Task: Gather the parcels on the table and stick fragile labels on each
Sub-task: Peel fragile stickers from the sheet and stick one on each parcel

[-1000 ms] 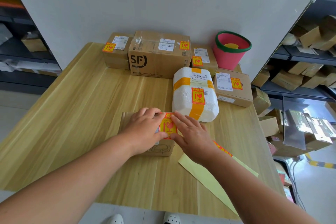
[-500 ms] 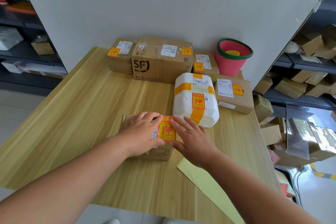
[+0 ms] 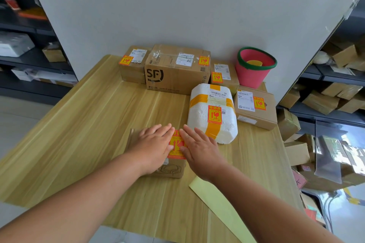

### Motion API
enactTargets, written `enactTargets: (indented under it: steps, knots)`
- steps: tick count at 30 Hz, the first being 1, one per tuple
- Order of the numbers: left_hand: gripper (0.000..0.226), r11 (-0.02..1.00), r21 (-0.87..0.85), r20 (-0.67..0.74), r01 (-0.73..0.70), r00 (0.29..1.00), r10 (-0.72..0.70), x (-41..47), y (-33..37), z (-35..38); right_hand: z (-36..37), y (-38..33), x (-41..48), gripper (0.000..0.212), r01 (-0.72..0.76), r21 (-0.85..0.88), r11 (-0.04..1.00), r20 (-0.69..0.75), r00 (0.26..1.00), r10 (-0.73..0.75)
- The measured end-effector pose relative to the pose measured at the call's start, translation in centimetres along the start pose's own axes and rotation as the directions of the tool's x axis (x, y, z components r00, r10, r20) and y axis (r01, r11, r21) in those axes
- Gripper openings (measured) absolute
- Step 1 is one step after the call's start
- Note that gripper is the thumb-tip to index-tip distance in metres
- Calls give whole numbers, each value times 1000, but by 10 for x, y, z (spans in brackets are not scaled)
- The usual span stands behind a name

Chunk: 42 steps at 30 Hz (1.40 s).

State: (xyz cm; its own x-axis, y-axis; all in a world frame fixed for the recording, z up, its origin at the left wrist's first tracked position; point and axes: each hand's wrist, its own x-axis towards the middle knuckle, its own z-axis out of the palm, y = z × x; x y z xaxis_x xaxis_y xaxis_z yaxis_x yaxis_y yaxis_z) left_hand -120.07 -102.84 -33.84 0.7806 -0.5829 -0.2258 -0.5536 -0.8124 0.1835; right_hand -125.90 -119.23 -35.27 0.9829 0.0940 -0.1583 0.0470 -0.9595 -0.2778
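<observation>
A red-and-yellow fragile label [image 3: 176, 145] is pressed flat on top of a small cardboard parcel [image 3: 169, 169] near the front of the wooden table [image 3: 83, 124], framed between the left hand [image 3: 153, 147] and the right hand [image 3: 199, 151]. Both hands are laid palm-down with fingers extended and close together, nothing gripped. Labelled parcels, among them a white foam box [image 3: 212, 113], are grouped behind.

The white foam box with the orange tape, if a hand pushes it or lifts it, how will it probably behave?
The white foam box is probably light for its size, as its walls look like expanded foam. It lies flat on the wooden table, so it should slide, not roll. The beaded surface may dent or crumble under hard pinching.
</observation>
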Motion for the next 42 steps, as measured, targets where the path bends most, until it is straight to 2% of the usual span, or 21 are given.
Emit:
enactTargets:
  steps: [2,6,19,21,23,25,26,28,30,32,39,42]
  knots:
    - [58,1000,21,2,9,1000,-9,0,0,3,0,1,1,57,3,-9,1000,3,1000,-3]
    - [57,999,41,-11,21,1000,-20,-2,1,2,1,-1,-3,83,73,-62,995,-51,996,-76]
    - [62,996,91,30,8,999,-10,-7,2,9,10,8,-7,97,146,75,986,-34,989,-143]
    - [73,997,74,23,39,999,-40,-8,2,8,9,7,-8,101,119,130,984,-30,993,-116]
    - [95,988,7,-18,157,987,-157,-11,-3,7,8,7,-11,104,65,189,980,-6,998,-65]
    - [107,942,-109,-28,317,946,-322,-17,-12,5,7,7,-14,101,34,217,976,24,999,-40]
    - [117,907,-180,-5,380,922,-387,-20,-17,5,8,7,-14,96,20,224,974,35,999,-29]
    - [134,835,-337,89,434,898,-431,-25,-25,4,9,5,-10,84,-15,249,968,42,999,5]
    - [139,793,-433,136,429,901,-413,-26,-30,2,8,1,-3,79,-41,285,958,27,999,35]
    - [137,788,-461,118,407,909,-400,-21,-36,1,6,-3,7,76,-54,314,948,-2,998,57]
    - [117,807,-506,-82,303,915,-395,18,-86,-23,-15,-27,66,72,-62,385,921,-83,991,102]
    - [116,777,-571,-139,267,901,-411,37,-121,-39,-22,-45,104,72,-78,431,899,-105,985,136]
